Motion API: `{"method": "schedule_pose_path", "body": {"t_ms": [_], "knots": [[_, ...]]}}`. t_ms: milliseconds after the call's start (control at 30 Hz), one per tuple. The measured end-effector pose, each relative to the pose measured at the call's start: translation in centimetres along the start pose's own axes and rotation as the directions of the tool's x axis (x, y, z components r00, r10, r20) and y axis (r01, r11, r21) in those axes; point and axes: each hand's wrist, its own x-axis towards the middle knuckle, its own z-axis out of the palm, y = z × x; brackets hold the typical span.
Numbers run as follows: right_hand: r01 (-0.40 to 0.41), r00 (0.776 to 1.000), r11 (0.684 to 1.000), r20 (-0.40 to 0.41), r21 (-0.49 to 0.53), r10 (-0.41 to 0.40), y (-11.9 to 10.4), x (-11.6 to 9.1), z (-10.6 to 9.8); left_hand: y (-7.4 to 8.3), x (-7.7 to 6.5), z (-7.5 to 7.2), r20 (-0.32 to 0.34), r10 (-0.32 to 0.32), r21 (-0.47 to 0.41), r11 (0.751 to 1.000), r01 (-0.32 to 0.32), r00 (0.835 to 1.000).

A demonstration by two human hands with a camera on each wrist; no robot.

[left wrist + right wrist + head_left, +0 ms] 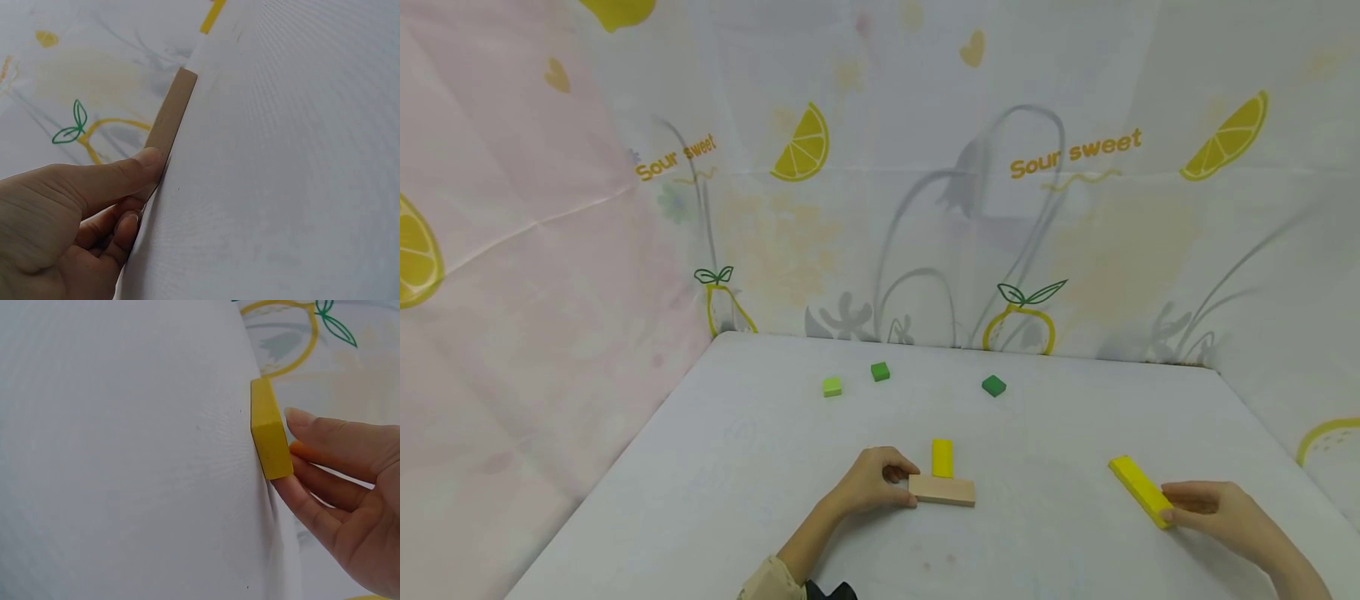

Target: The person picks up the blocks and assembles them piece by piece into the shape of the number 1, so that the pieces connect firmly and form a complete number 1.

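Past near sleeve, holding wooden block in left grip, long yellow block in right grip; seems mid-positioning, next likely calls for steady alignment.

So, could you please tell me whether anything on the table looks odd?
Only faint reddish spots on the table, nearer the camera than the wooden block, stand out against the plain white; they could be stains or print.

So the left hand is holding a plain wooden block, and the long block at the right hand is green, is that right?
Not quite: the long block at the right hand is yellow, as the head view shows. The left hand is indeed holding a plain wooden block.
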Motion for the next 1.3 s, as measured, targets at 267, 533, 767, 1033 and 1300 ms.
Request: {"method": "schedule_pose_path", "body": {"t_ms": [267, 533, 767, 1033, 1300], "knots": [[-0.007, 1.000, 1.000, 0.016, -0.010, 0.007, -0.2, -0.2, 0.4, -0.1, 0.0, 0.0, 0.005, -0.004, 0.003, 1.000, 0.004, 1.000], [-0.064, 0.998, 0.998, 0.015, 0.013, 0.063, -1.0, -0.3, 1.0, 0.0, 0.0, 0.0, 0.005, -0.010, -0.001, 1.000, 0.010, 1.000], [-0.005, 1.000, 0.999, -0.005, 0.040, 0.005, -1.5, -0.6, 1.0, -0.1, 0.0, 0.1, 0.003, -0.013, -0.008, 1.000, 0.013, 1.000], [0.167, 0.963, 0.984, -0.205, -0.066, -0.178, -1.0, -0.4, 1.1, 0.1, -0.1, 0.0, 0.000, -0.013, -0.013, 1.000, 0.013, 1.000], [0.249, 0.943, 0.967, -0.211, -0.061, -0.256, 0.2, 0.8, 1.6, -0.1, 0.0, 0.0, 0.000, -0.004, -0.004, 1.000, 0.004, 1.000]]}}
